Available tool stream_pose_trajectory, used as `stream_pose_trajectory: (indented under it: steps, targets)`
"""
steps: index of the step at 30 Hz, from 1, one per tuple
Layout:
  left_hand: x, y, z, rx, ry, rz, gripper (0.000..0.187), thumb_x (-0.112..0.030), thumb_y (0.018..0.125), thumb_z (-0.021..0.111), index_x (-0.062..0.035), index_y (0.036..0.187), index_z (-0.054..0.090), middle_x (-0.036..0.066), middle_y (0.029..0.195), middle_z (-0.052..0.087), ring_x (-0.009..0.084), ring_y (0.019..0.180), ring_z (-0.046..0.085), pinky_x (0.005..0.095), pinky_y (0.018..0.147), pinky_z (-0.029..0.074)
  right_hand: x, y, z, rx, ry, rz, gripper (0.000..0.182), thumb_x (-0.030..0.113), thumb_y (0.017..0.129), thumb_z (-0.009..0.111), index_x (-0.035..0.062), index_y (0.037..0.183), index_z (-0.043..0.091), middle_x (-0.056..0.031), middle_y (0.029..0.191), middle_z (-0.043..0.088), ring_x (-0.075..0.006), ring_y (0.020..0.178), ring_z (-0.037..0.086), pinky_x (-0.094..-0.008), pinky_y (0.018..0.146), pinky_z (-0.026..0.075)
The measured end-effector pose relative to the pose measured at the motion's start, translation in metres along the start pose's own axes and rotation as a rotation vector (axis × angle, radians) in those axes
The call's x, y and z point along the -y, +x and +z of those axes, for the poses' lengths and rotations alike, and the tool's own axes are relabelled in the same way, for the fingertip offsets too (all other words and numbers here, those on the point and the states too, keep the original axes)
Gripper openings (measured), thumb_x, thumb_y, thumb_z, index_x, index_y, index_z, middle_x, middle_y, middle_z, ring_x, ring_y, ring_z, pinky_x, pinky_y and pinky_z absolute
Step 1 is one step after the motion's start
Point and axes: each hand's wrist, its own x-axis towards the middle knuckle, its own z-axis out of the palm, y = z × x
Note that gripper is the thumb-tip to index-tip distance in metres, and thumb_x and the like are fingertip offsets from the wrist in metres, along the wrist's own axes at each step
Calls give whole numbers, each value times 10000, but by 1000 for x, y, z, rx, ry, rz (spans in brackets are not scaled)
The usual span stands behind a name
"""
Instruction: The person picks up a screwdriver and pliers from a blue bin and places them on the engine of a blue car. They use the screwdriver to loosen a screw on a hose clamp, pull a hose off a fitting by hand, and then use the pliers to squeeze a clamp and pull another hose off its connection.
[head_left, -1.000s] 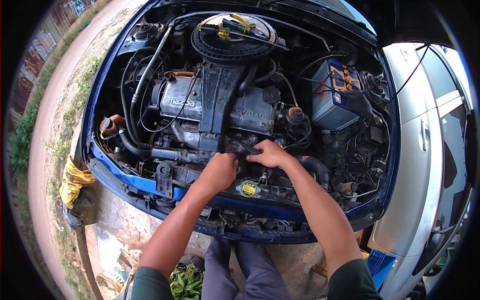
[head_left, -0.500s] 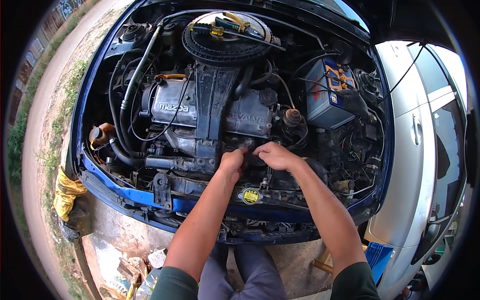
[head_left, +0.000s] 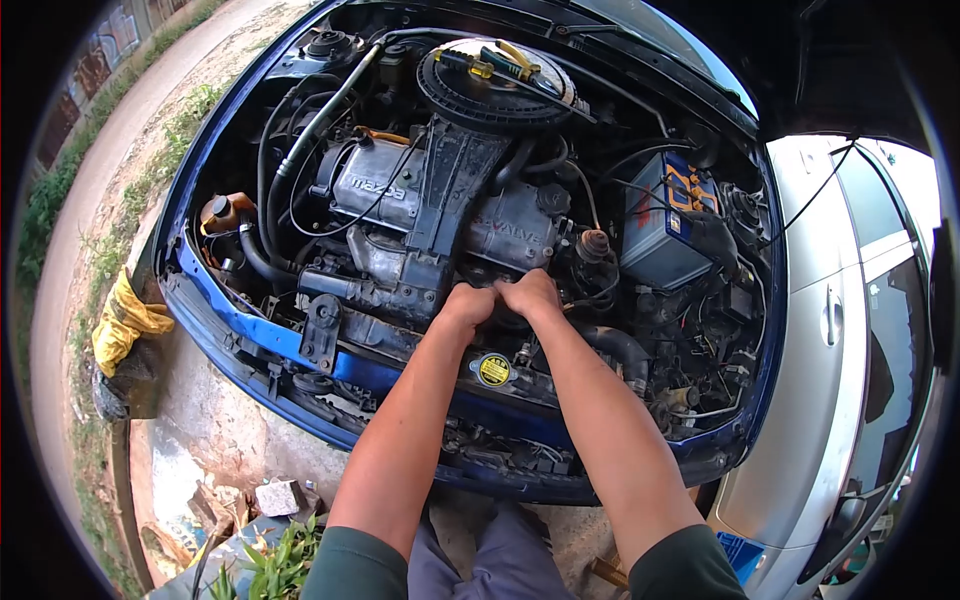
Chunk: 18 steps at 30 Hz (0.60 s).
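My left hand (head_left: 470, 304) and my right hand (head_left: 529, 293) meet at the front of the engine, just below the metal valve cover (head_left: 505, 230). Both are closed, fingers curled inward and pointing down into the dark gap. Whatever they grip there is hidden behind the knuckles. Left of my left hand runs the black air duct (head_left: 455, 185), which leads up to the round air cleaner (head_left: 490, 105). Nearer to me, below the hands, sits the yellow-labelled radiator cap (head_left: 492, 370).
A screwdriver (head_left: 465, 64) and yellow-handled pliers (head_left: 520, 62) lie on the air cleaner. The battery (head_left: 655, 225) stands at right, a brown reservoir (head_left: 222, 213) at left. The blue front panel (head_left: 255, 325) crosses before me. A silver car (head_left: 800, 370) is parked close on the right.
My hands have come together; the right one has turned, its fingers now beside the left hand's. The whole view has shifted and tilted slightly.
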Motion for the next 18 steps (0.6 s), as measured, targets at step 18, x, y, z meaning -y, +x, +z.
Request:
stream_pose_trajectory:
  steps: [18]
  targets:
    - [-20,-12,4,-48,90,-63,420,-196,960,749,121,1227,678,273,1182,717,372,1042,723,524,809,578,-37,0,11,-141,594,-322,253,150,889,777,21,931,564,-147,863,742,-261,743,780,-365,669,642]
